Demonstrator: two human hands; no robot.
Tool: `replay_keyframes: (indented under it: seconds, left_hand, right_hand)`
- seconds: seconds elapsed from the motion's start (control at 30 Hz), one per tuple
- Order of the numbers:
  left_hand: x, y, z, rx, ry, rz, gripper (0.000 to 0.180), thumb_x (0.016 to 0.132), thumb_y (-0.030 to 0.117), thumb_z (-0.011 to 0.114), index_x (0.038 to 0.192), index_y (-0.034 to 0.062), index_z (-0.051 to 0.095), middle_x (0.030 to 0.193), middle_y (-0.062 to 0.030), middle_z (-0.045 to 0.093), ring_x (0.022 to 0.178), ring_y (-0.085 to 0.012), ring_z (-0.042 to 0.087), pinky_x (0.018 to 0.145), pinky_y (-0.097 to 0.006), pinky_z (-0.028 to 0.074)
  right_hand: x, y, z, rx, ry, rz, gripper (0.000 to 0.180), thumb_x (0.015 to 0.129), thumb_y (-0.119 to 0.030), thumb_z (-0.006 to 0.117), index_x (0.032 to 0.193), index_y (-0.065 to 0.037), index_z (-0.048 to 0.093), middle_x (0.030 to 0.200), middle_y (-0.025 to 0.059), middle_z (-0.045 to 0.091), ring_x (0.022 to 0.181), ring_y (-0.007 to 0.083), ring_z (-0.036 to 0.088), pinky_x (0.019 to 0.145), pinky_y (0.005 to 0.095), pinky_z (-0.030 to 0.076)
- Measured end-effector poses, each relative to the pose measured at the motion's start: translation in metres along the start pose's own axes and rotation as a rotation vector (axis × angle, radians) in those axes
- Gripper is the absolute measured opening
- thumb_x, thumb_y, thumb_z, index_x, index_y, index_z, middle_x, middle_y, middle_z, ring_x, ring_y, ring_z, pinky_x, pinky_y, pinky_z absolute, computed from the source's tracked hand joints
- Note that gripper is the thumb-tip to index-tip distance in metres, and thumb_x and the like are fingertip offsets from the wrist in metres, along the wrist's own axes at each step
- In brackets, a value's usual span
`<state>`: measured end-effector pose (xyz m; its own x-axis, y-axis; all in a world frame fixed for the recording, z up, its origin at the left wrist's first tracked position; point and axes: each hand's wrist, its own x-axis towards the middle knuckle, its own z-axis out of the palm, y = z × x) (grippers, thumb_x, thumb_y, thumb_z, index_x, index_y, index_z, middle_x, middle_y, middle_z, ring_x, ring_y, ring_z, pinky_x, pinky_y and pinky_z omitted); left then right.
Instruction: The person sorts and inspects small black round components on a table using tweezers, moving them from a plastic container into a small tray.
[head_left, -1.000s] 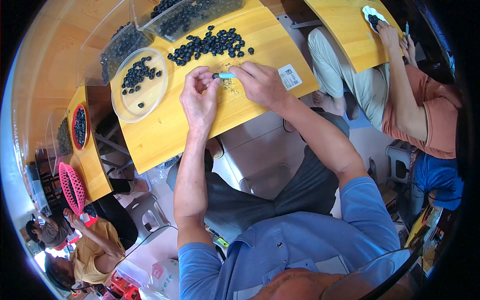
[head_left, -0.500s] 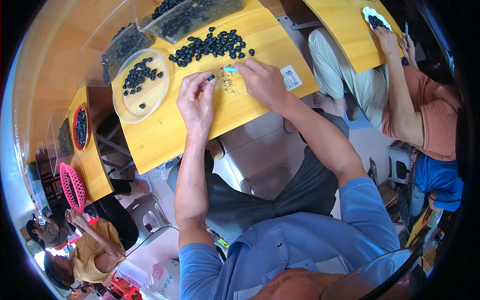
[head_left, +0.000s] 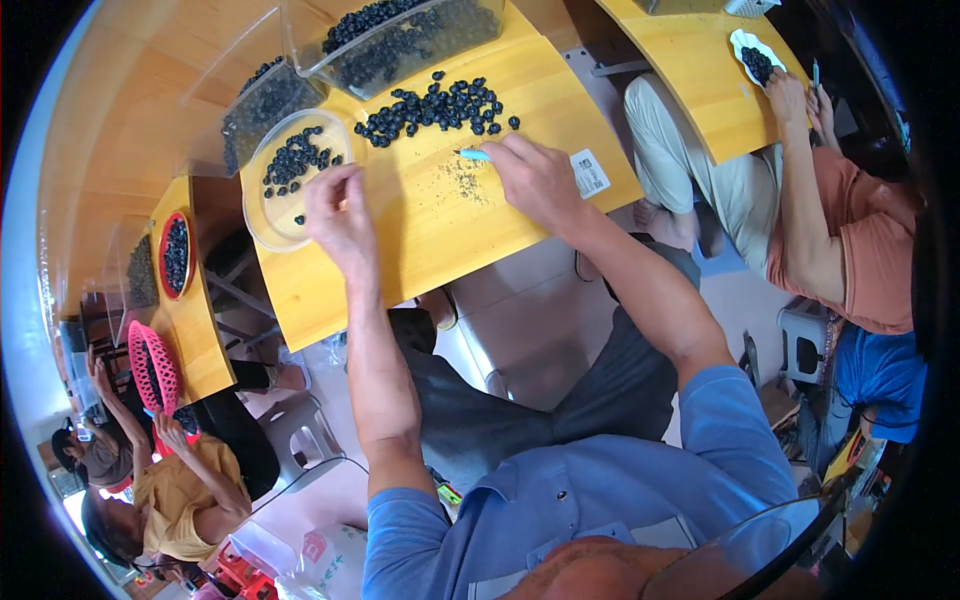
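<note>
My left hand point(head_left: 338, 213) hovers at the rim of a round clear dish point(head_left: 262, 215) holding several dark round seeds point(head_left: 297, 158); its fingers are pinched together, and I cannot tell what is in them. My right hand point(head_left: 535, 177) rests on the yellow wooden table point(head_left: 400, 250) and grips a small light-blue tool point(head_left: 474, 154) pointing left. A loose pile of dark seeds point(head_left: 435, 108) lies just beyond it. Fine dark specks point(head_left: 462, 186) dot the table between my hands.
Two clear bins point(head_left: 400, 35) of dark seeds stand at the table's far edge. A small white label point(head_left: 590, 173) lies right of my hand. A person in an orange shirt point(head_left: 850, 240) works at the table on the right; others sit at the lower left by a pink basket point(head_left: 152, 365).
My left hand has moved left from beside my right hand to the edge of the clear dish. My right hand stays in place with the blue tool.
</note>
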<state>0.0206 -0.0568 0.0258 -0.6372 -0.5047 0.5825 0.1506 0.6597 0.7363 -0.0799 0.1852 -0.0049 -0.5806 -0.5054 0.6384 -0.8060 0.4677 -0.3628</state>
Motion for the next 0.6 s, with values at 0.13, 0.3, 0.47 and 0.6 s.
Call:
replay_keyframes:
  seconds: [0.13, 0.3, 0.47, 0.6]
  left_hand:
    - [0.021, -0.028, -0.034, 0.353, 0.13, -0.07, 0.013, 0.088, 0.002, 0.079, 0.099, 0.0027, 0.072, 0.099, -0.0101, 0.068, 0.09, -0.0212, 0.065, 0.08, -0.033, 0.054]
    - [0.027, -0.023, -0.002, 0.44, 0.0, 0.143, 0.016, 0.089, 0.008, 0.078, 0.104, 0.0042, 0.073, 0.102, -0.0151, 0.067, 0.1, -0.0343, 0.063, 0.092, -0.046, 0.05]
    - [0.014, -0.012, 0.057, 0.421, -0.3, 0.114, 0.024, 0.094, 0.011, 0.073, 0.115, 0.0005, 0.072, 0.097, -0.018, 0.065, 0.094, -0.0352, 0.065, 0.085, -0.046, 0.053]
    - [0.014, -0.013, 0.071, 0.494, -0.306, 0.095, 0.026, 0.094, 0.012, 0.073, 0.116, -0.0001, 0.072, 0.097, -0.0186, 0.065, 0.093, -0.0359, 0.065, 0.084, -0.046, 0.054]
  right_hand:
    - [0.001, -0.001, 0.0, 0.035, 0.003, 0.019, 0.02, 0.088, -0.001, 0.067, 0.106, -0.006, 0.074, 0.088, 0.0073, 0.066, 0.077, 0.0287, 0.07, 0.066, 0.0402, 0.057]
    - [0.005, -0.005, -0.002, 0.031, 0.0, 0.01, 0.021, 0.085, -0.002, 0.066, 0.105, -0.004, 0.072, 0.085, 0.0082, 0.064, 0.076, 0.0284, 0.07, 0.065, 0.0419, 0.057]
    - [0.006, -0.006, -0.003, 0.036, -0.014, 0.021, 0.021, 0.085, -0.002, 0.066, 0.105, -0.004, 0.072, 0.085, 0.008, 0.064, 0.076, 0.028, 0.07, 0.065, 0.0414, 0.057]
    - [0.004, -0.002, -0.002, 0.047, -0.01, 0.025, 0.021, 0.085, -0.002, 0.065, 0.105, -0.005, 0.072, 0.085, 0.0076, 0.064, 0.076, 0.0276, 0.07, 0.066, 0.0414, 0.058]
